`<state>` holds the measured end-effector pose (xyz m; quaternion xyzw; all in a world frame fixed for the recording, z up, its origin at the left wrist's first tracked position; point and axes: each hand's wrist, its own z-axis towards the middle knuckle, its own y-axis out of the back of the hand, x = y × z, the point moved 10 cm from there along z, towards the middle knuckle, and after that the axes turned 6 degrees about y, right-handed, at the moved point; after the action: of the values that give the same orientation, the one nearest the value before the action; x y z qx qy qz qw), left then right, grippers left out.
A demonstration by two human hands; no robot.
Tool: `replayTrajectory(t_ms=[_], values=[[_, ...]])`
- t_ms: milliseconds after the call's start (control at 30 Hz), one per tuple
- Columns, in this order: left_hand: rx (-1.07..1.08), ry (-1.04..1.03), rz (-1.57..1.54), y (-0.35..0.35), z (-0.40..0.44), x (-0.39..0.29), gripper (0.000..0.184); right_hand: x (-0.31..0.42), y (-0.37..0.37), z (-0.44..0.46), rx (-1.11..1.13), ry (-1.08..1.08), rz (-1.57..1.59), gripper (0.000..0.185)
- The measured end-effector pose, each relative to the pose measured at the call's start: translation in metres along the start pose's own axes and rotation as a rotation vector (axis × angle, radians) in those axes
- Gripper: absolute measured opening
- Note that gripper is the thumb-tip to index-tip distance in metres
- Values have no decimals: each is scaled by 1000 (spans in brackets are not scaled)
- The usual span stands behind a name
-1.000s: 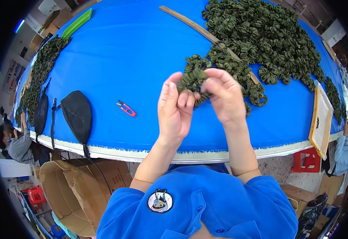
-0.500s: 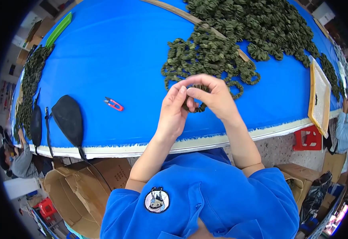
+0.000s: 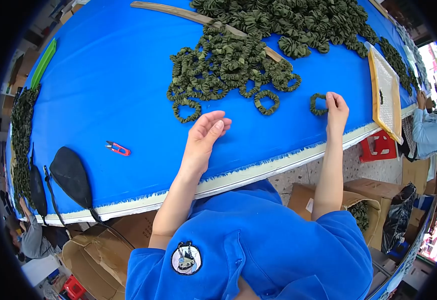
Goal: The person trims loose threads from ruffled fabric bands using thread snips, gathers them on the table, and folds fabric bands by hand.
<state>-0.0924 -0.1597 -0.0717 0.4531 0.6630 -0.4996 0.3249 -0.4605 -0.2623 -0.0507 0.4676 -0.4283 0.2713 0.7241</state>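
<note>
My right hand [image 3: 337, 111] pinches a dark green scrunchie [image 3: 318, 104] by its edge, over the right part of the blue table. Held out over the cloth, my left hand [image 3: 207, 134] has its fingers apart with nothing in it. Just beyond it lies a loose scrunchie [image 3: 187, 110]; another single scrunchie [image 3: 267, 102] rests between my two hands. Both are at the near edge of a spread of green scrunchies [image 3: 223, 65]. A larger heap of scrunchies [image 3: 298, 25] rises behind a wooden strip [image 3: 178, 12].
Red thread snips [image 3: 118, 148] and a black pouch [image 3: 71, 175] lie to the left. A yellow-edged padded envelope [image 3: 386, 92] leans at the right table edge. Cardboard boxes [image 3: 93, 260] and a red stool [image 3: 378, 146] stand below. Other people [image 3: 427, 125] work at both ends.
My hands have parted: the right moved far right with a scrunchie, the left opened and stayed near the middle. The view has shifted, so the table items appear displaced.
</note>
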Motion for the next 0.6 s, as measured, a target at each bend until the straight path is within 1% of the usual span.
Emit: replayTrajectory(t_ms=[67,100,133,167,200,233,300,333,367,433,567,600], values=[[2,15,11,2,2,7,29,40,7,-7,-247,352,-659,32],[4,19,17,3,4,8,29,43,5,-13,-199,394,-579,35],[-5,0,45,4,5,8,28,59,-1,-23,-237,602,-461,29],[-8,-13,75,3,3,8,27,70,-16,-33,-137,613,-314,24],[17,-8,77,2,2,10,27,83,-38,-51,-17,634,-240,22],[-17,-15,91,6,2,9,26,97,-60,-69,91,657,-170,20],[-48,-21,101,7,2,7,25,122,-95,-101,198,860,-194,26],[-57,-20,97,8,1,6,24,125,-109,-111,255,903,-226,30],[-19,-19,99,4,1,8,24,124,-118,-115,257,900,-309,30],[-37,-18,67,8,0,9,24,113,-129,-115,255,896,-409,27],[-29,-38,81,8,0,8,25,111,-128,-113,266,904,-382,21],[-30,-43,78,9,0,8,26,111,-126,-112,263,902,-333,19]])
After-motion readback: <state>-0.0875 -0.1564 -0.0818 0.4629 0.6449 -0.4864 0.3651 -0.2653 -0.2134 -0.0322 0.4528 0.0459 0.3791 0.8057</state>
